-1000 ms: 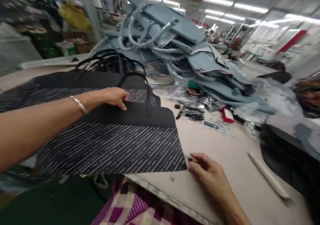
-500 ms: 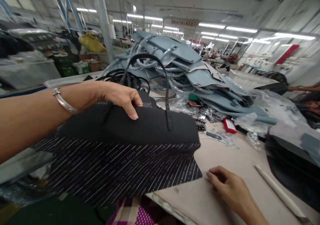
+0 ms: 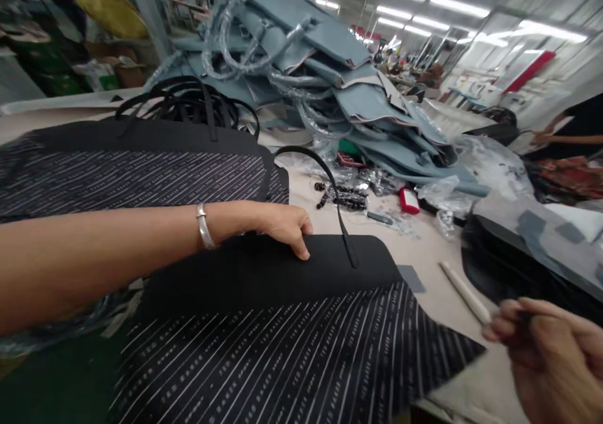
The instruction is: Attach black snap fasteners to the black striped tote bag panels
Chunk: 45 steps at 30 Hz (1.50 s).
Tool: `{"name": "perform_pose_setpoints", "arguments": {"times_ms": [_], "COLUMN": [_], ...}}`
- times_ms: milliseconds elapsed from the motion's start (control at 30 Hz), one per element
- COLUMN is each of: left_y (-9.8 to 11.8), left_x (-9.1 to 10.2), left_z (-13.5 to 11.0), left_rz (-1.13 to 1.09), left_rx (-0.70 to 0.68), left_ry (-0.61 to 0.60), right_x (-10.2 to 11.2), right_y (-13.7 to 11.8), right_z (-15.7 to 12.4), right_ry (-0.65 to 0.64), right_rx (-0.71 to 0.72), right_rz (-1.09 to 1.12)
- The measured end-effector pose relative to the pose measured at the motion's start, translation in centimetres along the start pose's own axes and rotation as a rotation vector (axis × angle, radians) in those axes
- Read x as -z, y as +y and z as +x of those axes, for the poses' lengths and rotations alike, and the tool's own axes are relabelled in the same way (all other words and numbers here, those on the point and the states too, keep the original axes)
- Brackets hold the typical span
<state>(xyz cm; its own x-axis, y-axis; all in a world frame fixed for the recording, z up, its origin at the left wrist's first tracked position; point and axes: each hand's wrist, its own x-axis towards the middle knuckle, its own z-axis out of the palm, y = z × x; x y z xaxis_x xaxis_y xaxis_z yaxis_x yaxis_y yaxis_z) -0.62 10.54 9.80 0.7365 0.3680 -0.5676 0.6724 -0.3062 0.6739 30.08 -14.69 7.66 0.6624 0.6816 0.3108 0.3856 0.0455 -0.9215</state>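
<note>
My left hand (image 3: 287,229), with a bangle at the wrist, grips the top edge of a black bag panel (image 3: 264,273). Its thumb lies on the near face and the fingers go behind. The panel has a thin black strap handle (image 3: 332,185), and a striped, lettered black lining (image 3: 301,355) hangs below it. At the lower right, my right hand (image 3: 541,348) is closed with bent fingertips pressed together. Close to those fingertips lies the lining's pointed corner; what they pinch, if anything, is too small to make out.
More black bag panels (image 3: 155,179) with handles lie at the left. Blue-grey bag pieces (image 3: 339,85) are heaped behind. A pale stick (image 3: 464,292), a red-and-white box (image 3: 409,201) and a grey scrap (image 3: 411,278) rest on the table. A person's arm (image 3: 565,138) shows at far right.
My left hand has carried the panel right and toward me, away from the others, which now show at left. My right hand has moved right and closed. The view has tilted down.
</note>
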Motion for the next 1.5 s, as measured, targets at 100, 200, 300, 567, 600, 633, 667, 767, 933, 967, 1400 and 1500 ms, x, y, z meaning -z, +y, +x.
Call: {"name": "perform_pose_setpoints", "arguments": {"times_ms": [100, 200, 300, 567, 600, 633, 667, 767, 933, 967, 1400, 1500], "left_y": [-1.5, -2.6, -3.2, -2.7, -2.6, -2.5, -2.5, -2.5, -2.9, -3.0, -3.5, -3.5], "left_x": [-1.4, -2.0, -2.1, -0.9, -0.8, -0.8, -0.9, -1.3, -2.1, -2.2, -2.7, -2.8], "left_z": [2.3, 3.5, 4.1, 4.7, 4.8, 4.9, 5.0, 5.3, 5.7, 5.8, 5.9, 5.8], "left_rz": [-0.042, -0.115, -0.205, -0.409, -0.422, -0.44, -0.461, -0.509, -0.55, -0.558, -0.59, -0.601], "left_rx": [0.024, 0.037, 0.053, 0.15, 0.131, 0.112, 0.097, 0.083, 0.186, 0.201, 0.172, 0.17], "left_ry": [-0.033, -0.09, -0.151, -0.533, -0.574, -0.613, -0.644, -0.714, -0.772, -0.767, -0.697, -0.676], "right_x": [-6.0, -10.7, -12.6, -12.4, -12.4, -12.5, -12.6, -12.8, -13.0, -13.0, -13.7, -13.7], "right_y": [-1.0, -0.5, 0.6, 1.5, 1.4, 1.4, 1.3, 1.2, 1.2, 1.2, 0.6, 0.6], "right_z": [-3.8, -6.3, -7.1, -6.8, -6.8, -6.9, -6.9, -7.1, -7.2, -7.2, -7.2, -7.1], "right_ry": [-0.354, -0.694, -0.849, -0.888, -0.897, -0.899, -0.899, -0.891, -0.884, -0.89, -0.886, -0.898], "right_rx": [-0.15, -0.15, -0.071, -0.254, -0.209, -0.164, -0.13, -0.126, -0.11, -0.077, 0.075, 0.09], "right_rz": [0.078, 0.053, -0.049, -0.006, -0.007, -0.01, -0.017, -0.059, -0.101, -0.101, -0.148, -0.168]}}
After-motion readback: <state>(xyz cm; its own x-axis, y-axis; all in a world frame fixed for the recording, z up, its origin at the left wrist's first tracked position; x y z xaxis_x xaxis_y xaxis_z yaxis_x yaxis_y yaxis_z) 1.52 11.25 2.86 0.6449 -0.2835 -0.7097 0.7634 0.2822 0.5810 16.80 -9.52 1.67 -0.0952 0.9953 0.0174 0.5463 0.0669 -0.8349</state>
